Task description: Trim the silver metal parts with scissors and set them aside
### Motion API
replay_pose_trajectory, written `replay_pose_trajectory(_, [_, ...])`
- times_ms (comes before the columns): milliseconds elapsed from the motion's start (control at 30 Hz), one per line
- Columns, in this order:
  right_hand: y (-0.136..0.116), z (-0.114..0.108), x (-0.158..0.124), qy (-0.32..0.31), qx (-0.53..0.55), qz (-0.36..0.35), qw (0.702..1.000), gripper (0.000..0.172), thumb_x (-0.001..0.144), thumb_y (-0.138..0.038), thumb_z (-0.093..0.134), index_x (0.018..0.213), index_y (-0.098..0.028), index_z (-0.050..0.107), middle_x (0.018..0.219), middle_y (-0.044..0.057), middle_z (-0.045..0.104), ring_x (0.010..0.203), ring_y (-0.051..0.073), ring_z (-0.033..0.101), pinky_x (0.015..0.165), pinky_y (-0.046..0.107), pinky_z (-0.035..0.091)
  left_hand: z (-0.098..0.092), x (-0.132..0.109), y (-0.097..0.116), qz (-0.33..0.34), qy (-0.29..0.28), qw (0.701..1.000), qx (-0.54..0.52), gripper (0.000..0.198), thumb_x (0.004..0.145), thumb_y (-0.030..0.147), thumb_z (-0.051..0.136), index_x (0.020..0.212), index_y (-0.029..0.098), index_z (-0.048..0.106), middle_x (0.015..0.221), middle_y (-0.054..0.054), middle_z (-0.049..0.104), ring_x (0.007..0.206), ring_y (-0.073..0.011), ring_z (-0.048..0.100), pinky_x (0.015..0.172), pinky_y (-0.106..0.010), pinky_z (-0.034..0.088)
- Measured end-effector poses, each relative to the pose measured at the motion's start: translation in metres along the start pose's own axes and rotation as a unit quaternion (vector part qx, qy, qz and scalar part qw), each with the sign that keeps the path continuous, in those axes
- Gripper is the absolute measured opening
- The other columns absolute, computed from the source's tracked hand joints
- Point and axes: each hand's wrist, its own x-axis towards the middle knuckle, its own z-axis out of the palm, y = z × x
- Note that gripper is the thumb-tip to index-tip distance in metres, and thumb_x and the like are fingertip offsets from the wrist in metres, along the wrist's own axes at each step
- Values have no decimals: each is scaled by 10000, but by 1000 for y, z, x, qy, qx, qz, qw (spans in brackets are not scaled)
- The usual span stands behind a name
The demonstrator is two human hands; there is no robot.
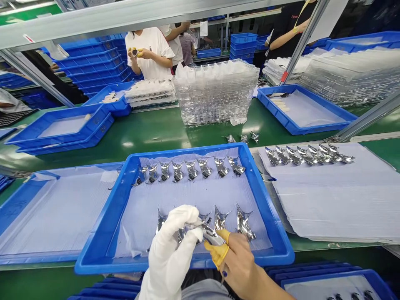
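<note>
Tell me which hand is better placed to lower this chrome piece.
Probably the left hand: its white glove wraps the chrome piece over the blue tray; the right hand only touches its edge with yellow finger cots.

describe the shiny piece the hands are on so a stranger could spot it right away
Find the blue plastic tray directly in front of the person, lined with pale sheeting and holding two rows of shiny metal pieces. In the nearer row, the piece sits between the white-gloved left hand and the right hand with yellow finger cots; it alone is held.

Beyond the fingers (184,214) I see a long, glossy green table (150,129), stacked blue crates (240,46) behind it, and grey metal frame rails (93,25) running overhead.
</note>
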Motion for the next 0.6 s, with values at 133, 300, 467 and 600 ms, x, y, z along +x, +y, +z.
replay_pose_trajectory(133, [-6, -6, 6, -20, 29, 126, 991, 304, 1077, -416, 522, 1179, -181, 684, 668, 9, 673, 513, 168, 623, 537, 286, 518, 0, 1, 1, -85, 38, 995, -33, 217, 887, 217, 768, 1071, 329, 799, 1012, 2, 821, 971, -146, 760, 873, -214, 610])
replay_pose_trajectory(300, [-7, -29, 21, -97, 112, 212, 966, 410, 1125, -426, 337, 1445, -283, 550, 909, 42, 726, 812, 208, 715, 748, 307, 577, -4, 0, 0, -180, 53, 979, -83, 163, 863, 339, 799, 1005, 261, 817, 975, -50, 813, 908, -172, 761, 835, -242, 624])
replay_pose_trajectory(467, [-9, -32, 28, -95, 198, 213, 952, 350, 1113, -343, 405, 1348, -327, 664, 852, 31, 645, 737, 185, 620, 708, 272, 544, -8, 0, -2, -237, 36, 962, -128, 200, 839, 379, 817, 969, 228, 805, 946, -64, 799, 891, -193, 748, 858, -291, 614])
replay_pose_trajectory(600, [-7, -24, 27, -90, 253, 231, 935, 324, 1098, -284, 447, 1255, -309, 729, 763, 0, 552, 635, 155, 521, 608, 240, 485, -8, 1, -1, -283, 29, 946, -157, 244, 821, 409, 830, 959, 213, 791, 893, -64, 792, 881, -211, 743, 901, -342, 598])
